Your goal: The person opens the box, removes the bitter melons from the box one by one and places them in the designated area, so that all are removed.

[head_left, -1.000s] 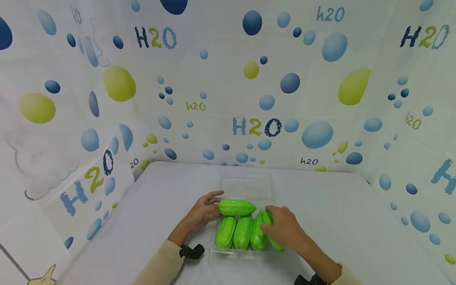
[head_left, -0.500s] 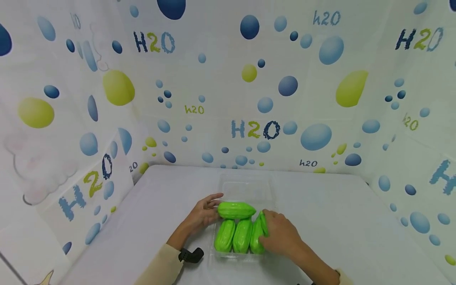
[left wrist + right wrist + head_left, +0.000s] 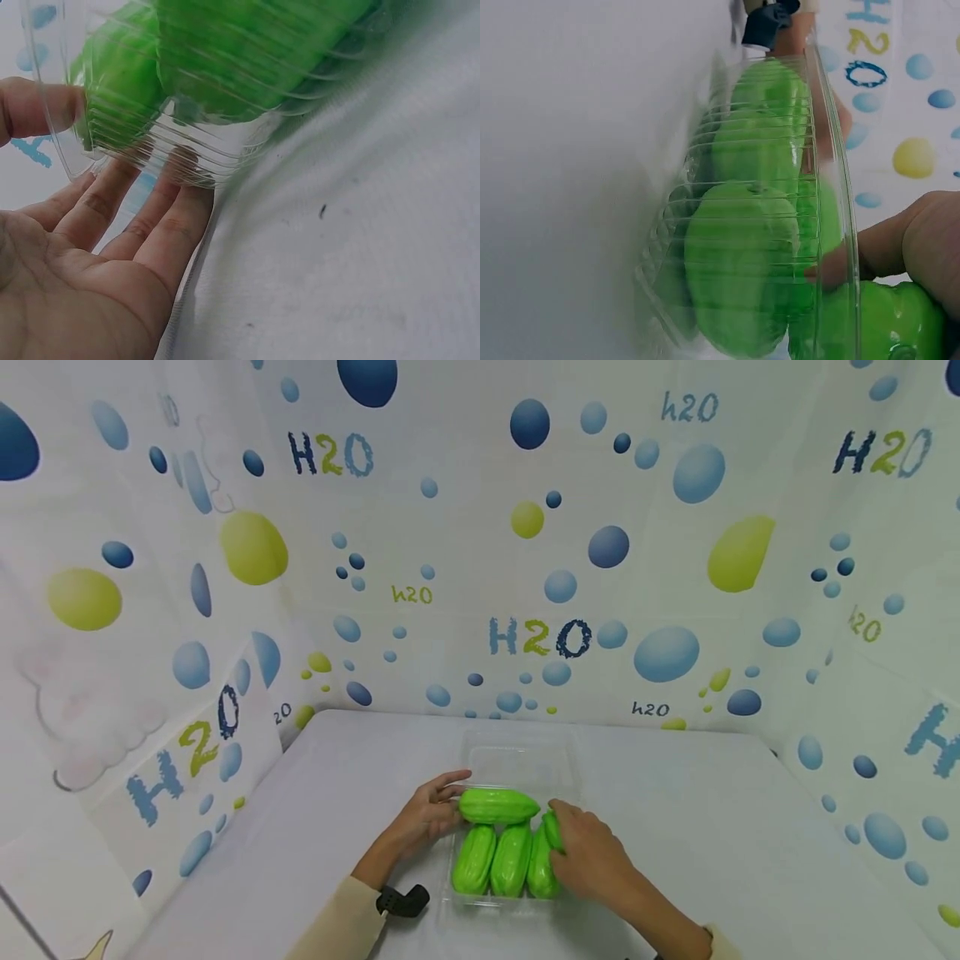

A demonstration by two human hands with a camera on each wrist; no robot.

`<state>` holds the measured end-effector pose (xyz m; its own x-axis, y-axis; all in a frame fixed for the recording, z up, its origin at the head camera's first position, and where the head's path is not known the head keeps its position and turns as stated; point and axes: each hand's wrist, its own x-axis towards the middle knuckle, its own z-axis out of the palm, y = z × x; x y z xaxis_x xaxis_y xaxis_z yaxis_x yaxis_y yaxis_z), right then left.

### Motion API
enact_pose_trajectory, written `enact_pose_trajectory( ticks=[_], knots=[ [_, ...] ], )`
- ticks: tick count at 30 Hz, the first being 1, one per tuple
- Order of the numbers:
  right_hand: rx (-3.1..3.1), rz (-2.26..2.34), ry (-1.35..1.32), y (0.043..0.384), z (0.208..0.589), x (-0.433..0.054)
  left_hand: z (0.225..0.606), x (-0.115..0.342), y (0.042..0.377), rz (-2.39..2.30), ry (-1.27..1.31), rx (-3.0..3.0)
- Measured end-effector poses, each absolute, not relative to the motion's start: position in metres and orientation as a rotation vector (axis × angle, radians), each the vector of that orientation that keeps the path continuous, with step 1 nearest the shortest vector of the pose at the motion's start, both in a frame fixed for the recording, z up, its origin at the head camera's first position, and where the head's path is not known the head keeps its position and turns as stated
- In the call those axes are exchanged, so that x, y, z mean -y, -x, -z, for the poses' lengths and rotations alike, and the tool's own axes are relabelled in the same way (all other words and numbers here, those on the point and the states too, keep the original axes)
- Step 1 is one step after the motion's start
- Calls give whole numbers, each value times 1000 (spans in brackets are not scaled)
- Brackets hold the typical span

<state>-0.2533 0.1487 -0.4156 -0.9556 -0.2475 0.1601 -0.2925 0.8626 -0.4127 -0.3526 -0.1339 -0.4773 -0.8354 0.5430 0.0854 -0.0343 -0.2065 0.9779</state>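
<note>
A clear plastic box point(image 3: 487, 903) with its lid opened back holds several glossy green, ridged oblong fruits. One fruit point(image 3: 497, 806) lies crosswise at the back; three others, such as the middle fruit point(image 3: 512, 860), stand lengthwise side by side in front. My left hand point(image 3: 427, 812) holds the box's left side, thumb over the rim and fingers against the ribbed wall point(image 3: 217, 150). At the right end, my right hand point(image 3: 592, 852) grips another green fruit point(image 3: 900, 319), mostly hidden behind the hand in the head view. One right finger reaches in past the rim.
The lid point(image 3: 517, 756) lies flat behind the box on the white-covered table point(image 3: 690, 810). A curtain point(image 3: 450, 527) printed with bubbles and H2O surrounds the table at the back and sides. A black wrist device point(image 3: 403, 902) sits on the left forearm.
My right hand has tilted and drawn the right-hand fruit in over the box; its lower end, visible earlier at the right rim, is now hidden. The left hand stays at the box.
</note>
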Motion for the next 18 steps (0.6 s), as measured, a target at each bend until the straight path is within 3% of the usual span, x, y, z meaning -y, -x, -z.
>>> enact_pose_trajectory(
  ticks=[18],
  knots=[
    [2760, -782, -352, 265, 418, -153, 476, 132, 351, -2101, -578, -1707]
  ],
)
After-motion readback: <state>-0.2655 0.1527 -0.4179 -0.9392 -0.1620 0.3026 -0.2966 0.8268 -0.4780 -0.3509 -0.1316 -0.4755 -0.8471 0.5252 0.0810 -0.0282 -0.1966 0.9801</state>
